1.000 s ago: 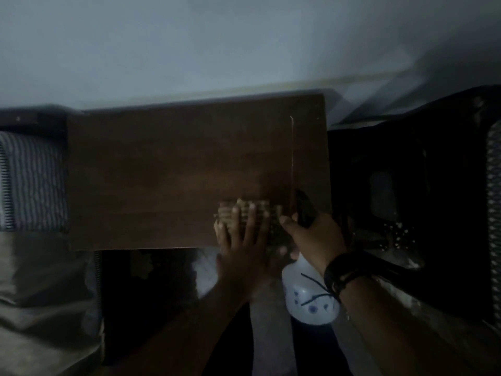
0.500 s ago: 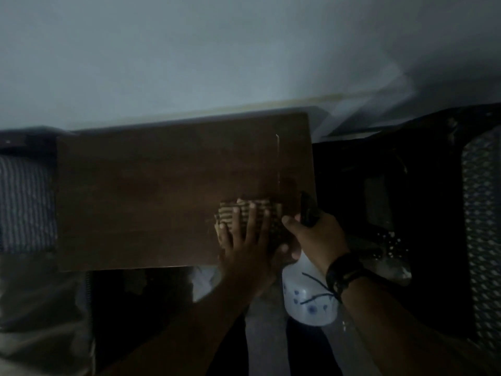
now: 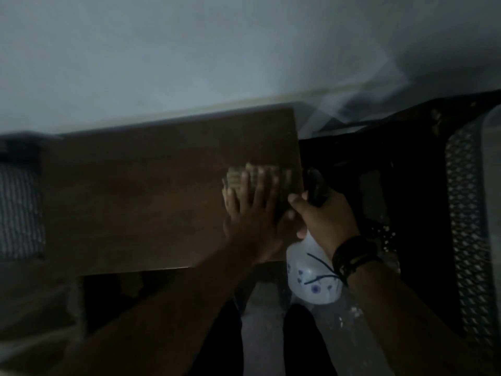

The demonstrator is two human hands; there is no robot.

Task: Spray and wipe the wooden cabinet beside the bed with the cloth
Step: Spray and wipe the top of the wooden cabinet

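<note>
The dark wooden cabinet top (image 3: 141,191) fills the middle of the dim head view, against a pale wall. A folded striped cloth (image 3: 238,176) lies near the top's right edge. My left hand (image 3: 253,213) presses flat on the cloth with straight fingers. Just right of it, my right hand (image 3: 325,218) grips the black trigger head of a white spray bottle (image 3: 311,278) with blue flower marks. The bottle hangs off the cabinet's front right corner.
A striped pillow or bedding (image 3: 19,213) lies at the left edge. Dark furniture (image 3: 393,185) and a perforated mesh panel (image 3: 469,226) stand to the right. Grey floor (image 3: 260,335) shows below between my arms.
The cabinet has shifted in the view as my head moved. My left hand and the cloth slid a little farther back on the top, near its right edge. The right hand still holds the bottle.
</note>
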